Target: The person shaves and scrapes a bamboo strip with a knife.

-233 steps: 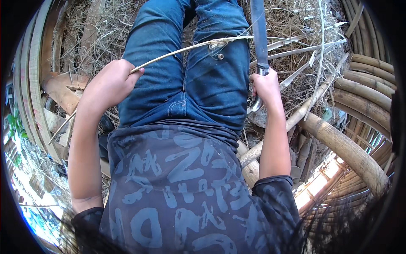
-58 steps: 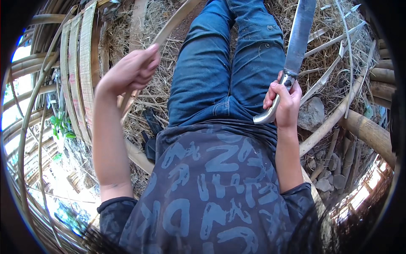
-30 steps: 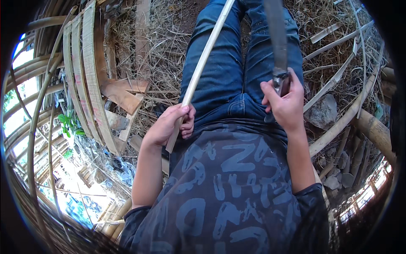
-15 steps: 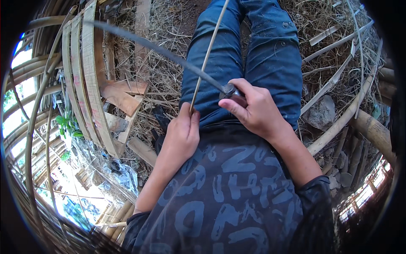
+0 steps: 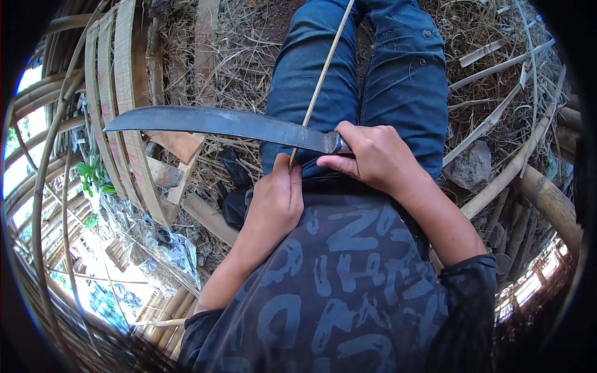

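Note:
Close to my waist, my left hand (image 5: 278,197) pinches the near end of a thin bamboo strip (image 5: 324,73) between thumb and fingers. The strip runs up and away over my jeans, past the top of the view. My right hand (image 5: 380,156) is wrapped round the handle of a machete (image 5: 217,122), hiding most of the handle. The long dark blade points left, its broad side turned up to view. It crosses over the strip just beyond my left fingers; whether blade and strip touch, I cannot tell.
Wooden slats (image 5: 127,102) stand at the left, with short board pieces (image 5: 177,144) beside them. A grey rock (image 5: 471,166) and a thick bamboo pole (image 5: 547,202) lie at the right. Dry shavings (image 5: 239,46) cover the ground, and clear plastic (image 5: 180,252) lies at lower left.
The machete has turned from edge-on to broad side up, and its tip has swung down toward me. The strip leans more to the right, and my left hand has shifted slightly right.

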Available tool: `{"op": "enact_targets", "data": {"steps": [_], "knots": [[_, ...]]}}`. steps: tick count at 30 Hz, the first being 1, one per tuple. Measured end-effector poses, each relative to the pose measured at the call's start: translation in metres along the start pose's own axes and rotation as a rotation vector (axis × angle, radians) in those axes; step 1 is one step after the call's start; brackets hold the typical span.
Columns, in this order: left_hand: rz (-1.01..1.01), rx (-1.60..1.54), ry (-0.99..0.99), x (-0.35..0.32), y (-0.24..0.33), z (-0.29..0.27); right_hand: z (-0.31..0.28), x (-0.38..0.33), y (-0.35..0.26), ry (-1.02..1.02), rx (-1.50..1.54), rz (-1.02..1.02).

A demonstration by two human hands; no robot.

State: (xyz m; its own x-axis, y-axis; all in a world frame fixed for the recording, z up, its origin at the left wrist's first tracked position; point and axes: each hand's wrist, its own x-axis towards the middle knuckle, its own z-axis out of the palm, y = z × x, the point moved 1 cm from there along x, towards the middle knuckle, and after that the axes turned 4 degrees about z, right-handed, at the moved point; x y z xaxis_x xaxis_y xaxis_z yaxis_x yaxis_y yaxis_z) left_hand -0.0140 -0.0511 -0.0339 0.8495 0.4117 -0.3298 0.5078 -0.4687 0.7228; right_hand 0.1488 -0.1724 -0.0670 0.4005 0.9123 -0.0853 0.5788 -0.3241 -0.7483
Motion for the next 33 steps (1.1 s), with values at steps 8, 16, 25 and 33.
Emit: {"op": "enact_targets", "data": {"steps": [8,16,25,33], "knots": [[0.028,0.102,0.012,-0.002,0.001,-0.001,-0.007,-0.001,0.002,-0.024,-0.108,0.016],[0.012,0.096,-0.013,-0.007,0.004,-0.006,-0.008,-0.006,0.009,0.048,-0.192,-0.003],[-0.056,0.15,0.027,-0.02,0.002,-0.015,-0.069,-0.002,0.066,0.136,-0.023,0.462],[-0.045,0.271,0.03,-0.01,0.005,-0.018,-0.008,0.01,-0.008,-0.11,0.123,0.14]]}}
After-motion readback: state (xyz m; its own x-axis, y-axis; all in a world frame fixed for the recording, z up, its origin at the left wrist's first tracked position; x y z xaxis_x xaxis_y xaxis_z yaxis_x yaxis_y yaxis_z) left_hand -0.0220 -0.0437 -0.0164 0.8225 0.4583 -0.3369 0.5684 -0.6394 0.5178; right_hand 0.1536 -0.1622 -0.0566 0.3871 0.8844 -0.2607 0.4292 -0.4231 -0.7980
